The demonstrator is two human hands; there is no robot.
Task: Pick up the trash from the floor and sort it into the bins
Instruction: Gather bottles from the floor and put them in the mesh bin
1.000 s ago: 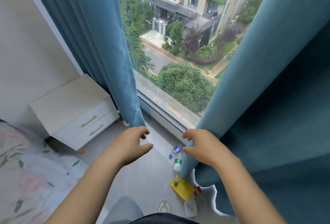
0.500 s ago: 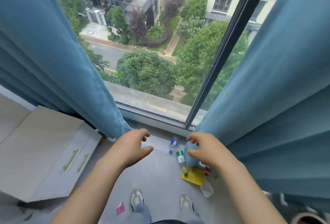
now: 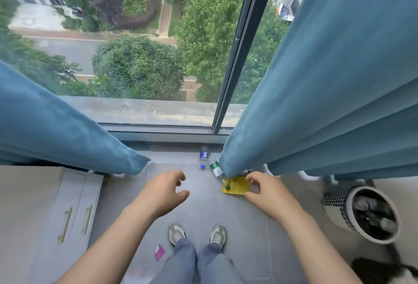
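Trash lies on the grey floor by the window: a clear bottle with a blue label point(image 3: 203, 156), a bottle with a green label point(image 3: 215, 168) and a yellow packet point(image 3: 235, 185), the last two touching the right curtain's hem. A pink wrapper point(image 3: 159, 251) lies left of my shoes. My left hand point(image 3: 163, 189) hangs in the air with loosely curled fingers, holding nothing. My right hand point(image 3: 266, 191) hovers just right of the yellow packet, fingers loosely curled and empty. A white mesh bin point(image 3: 338, 211) with dark contents stands at the right.
Blue curtains hang at the left point(image 3: 67, 134) and right point(image 3: 328, 93) of a floor-level window. A white drawer cabinet point(image 3: 45, 211) stands at the left. My two shoes point(image 3: 196, 234) are on the tiles below my hands. A dark object point(image 3: 384, 270) sits at the lower right.
The view has tilted down and swung right, bringing my shoes, the pink wrapper and the mesh bin into sight. Both hands stay raised and empty; the right one is now beside the yellow packet.
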